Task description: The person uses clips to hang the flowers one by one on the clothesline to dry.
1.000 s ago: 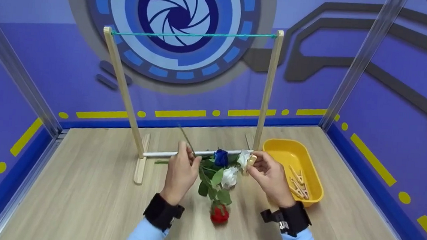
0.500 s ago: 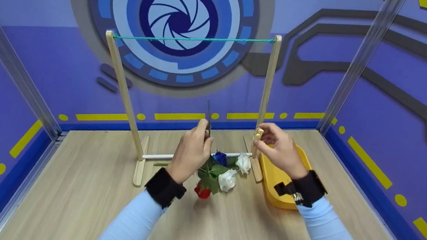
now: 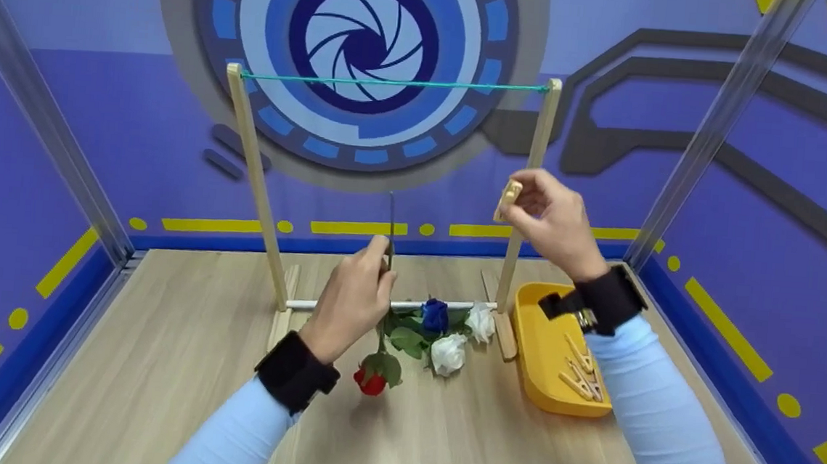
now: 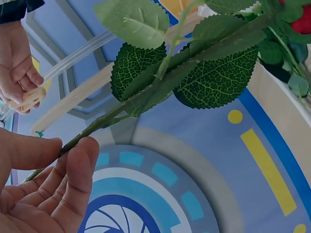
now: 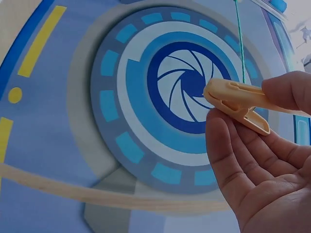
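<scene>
My left hand (image 3: pixel 354 297) pinches the green stem (image 4: pixel 102 121) of a red rose (image 3: pixel 371 380) between thumb and fingers. The flower hangs head down in front of the frame, its stem end pointing up. Higher and to the right, my right hand (image 3: pixel 549 216) pinches a yellow clothespin (image 5: pixel 238 99) near the right post. Above both hands a teal string (image 3: pixel 395 82) runs between the tops of the two wooden posts, and nothing hangs from it. A blue rose (image 3: pixel 434 315) and two white roses, one nearer me (image 3: pixel 448 354), lie on the table at the frame's foot.
A yellow basin (image 3: pixel 537 386) with several clothespins (image 3: pixel 582 375) stands right of the frame. The frame has a left post (image 3: pixel 258 170), a right post (image 3: pixel 540 139) and a white bottom bar (image 3: pixel 301 304). Patterned walls enclose the wooden table (image 3: pixel 179 361) at the back and sides.
My right hand has risen with the clothespin from beside the white roses to the right post's middle. My left hand has lifted the red rose away from the others; it now hangs further left.
</scene>
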Motion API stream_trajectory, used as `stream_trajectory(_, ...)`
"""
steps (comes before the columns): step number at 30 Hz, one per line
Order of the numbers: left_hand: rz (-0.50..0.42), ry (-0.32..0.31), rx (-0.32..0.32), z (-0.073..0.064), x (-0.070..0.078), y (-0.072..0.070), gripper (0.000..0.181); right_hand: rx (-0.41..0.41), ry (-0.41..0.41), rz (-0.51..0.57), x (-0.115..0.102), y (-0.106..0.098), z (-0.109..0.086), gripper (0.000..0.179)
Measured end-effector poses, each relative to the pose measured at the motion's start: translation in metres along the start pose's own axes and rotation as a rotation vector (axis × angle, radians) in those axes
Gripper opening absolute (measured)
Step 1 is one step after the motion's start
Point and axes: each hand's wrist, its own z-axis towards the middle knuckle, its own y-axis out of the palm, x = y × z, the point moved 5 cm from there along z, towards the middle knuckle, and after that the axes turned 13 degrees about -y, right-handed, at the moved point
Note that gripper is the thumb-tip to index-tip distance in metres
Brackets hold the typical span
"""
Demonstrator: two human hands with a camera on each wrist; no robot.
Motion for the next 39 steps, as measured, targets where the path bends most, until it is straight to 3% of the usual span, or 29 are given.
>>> stream_trajectory(4,0.014,0.018,-0.021,0.010,0.010,-0.004,0.011,0.030,0.020,0.007,0.002,-0.007,0.022,0.029)
stream_trajectory(11,0.015,0.037,-0.107,0.032,0.034,0.001,0.011,0.072,0.066,0.005,0.005,-0.020,0.050,0.028)
stream_trajectory(19,-0.002,-0.016,-0.187,0.074,0.053,0.015,0.010,0.080,0.069,-0.029,0.011,-0.028,0.064,0.028)
stream_trajectory(29,0.078,-0.110,-0.234,0.131,0.069,0.038,0.018,0.119,0.044,-0.124,0.013,-0.049,0.090,0.028)
stream_trajectory(33,0.108,-0.147,-0.268,0.147,0.073,0.047,0.027,0.121,0.021,-0.171,0.008,-0.055,0.102,0.028)
stream_trajectory(39,0.111,-0.171,-0.294,0.162,0.078,0.060,0.026,0.144,0.012,-0.202,0.009,-0.059,0.113,0.027)
